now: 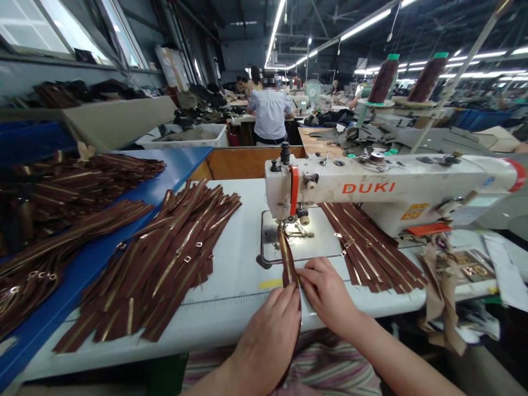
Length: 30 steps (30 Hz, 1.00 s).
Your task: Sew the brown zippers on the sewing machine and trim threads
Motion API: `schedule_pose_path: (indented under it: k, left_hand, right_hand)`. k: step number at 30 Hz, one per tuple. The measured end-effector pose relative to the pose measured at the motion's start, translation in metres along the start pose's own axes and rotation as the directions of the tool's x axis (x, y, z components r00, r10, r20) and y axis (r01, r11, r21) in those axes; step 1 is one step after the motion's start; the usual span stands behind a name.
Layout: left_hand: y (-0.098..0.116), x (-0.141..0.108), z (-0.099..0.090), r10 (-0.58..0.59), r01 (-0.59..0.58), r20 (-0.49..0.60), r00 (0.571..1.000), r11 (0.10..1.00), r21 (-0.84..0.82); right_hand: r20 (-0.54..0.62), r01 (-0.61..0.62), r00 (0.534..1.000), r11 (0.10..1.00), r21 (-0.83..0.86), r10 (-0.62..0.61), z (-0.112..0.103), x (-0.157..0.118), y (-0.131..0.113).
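Observation:
A brown zipper (287, 258) with gold teeth runs from under the needle of the white sewing machine (330, 181) toward me and over the table's front edge. My left hand (270, 330) is closed on it near that edge, fingers pressed along the tape. Just ahead, my right hand (325, 289) pinches the zipper's right side between thumb and fingertips. The far end of the zipper lies on the lit metal plate (322, 247), under the machine's head. Part of the tape is hidden beneath my left hand.
A pile of brown zippers (165, 258) lies left on the table, and another bunch of zippers (371, 253) sits under the machine arm. More zippers rest on a blue surface (181, 159). Two thread cones (383, 80) stand behind. Ahead, a person (270, 113) sits, back turned.

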<state>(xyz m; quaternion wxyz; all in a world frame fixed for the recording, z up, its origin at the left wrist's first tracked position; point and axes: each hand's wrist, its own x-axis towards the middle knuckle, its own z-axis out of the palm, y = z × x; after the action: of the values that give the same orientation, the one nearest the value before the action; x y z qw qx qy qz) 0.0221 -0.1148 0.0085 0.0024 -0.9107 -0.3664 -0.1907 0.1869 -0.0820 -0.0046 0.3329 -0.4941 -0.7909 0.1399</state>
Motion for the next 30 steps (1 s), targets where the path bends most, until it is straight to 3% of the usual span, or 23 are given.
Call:
schedule_pose_path:
  k: [8,14,22,30]
  left_hand:
    - [-0.002,0.018,0.005,-0.132,0.130,0.041,0.990,0.990,0.056]
    - [-0.005,0.017,0.008,-0.096,0.094,0.024,0.995,0.993,0.071]
    - [-0.008,0.016,0.008,-0.055,0.049,0.051,0.997,0.993,0.107]
    - [-0.010,0.018,0.007,-0.080,0.079,0.029,0.996,0.995,0.060]
  right_hand:
    - [-0.021,-0.022,1.000,1.000,-0.017,0.022,0.003,0.004,0.000]
    - [-0.003,0.008,1.000,0.999,-0.050,-0.008,0.006,0.005,0.000]
    - [0.105,0.108,0.991,0.961,-0.255,-0.084,0.007,0.005,-0.003]
    - [0.024,0.023,0.999,0.997,-0.071,-0.021,0.006,0.007,0.001]
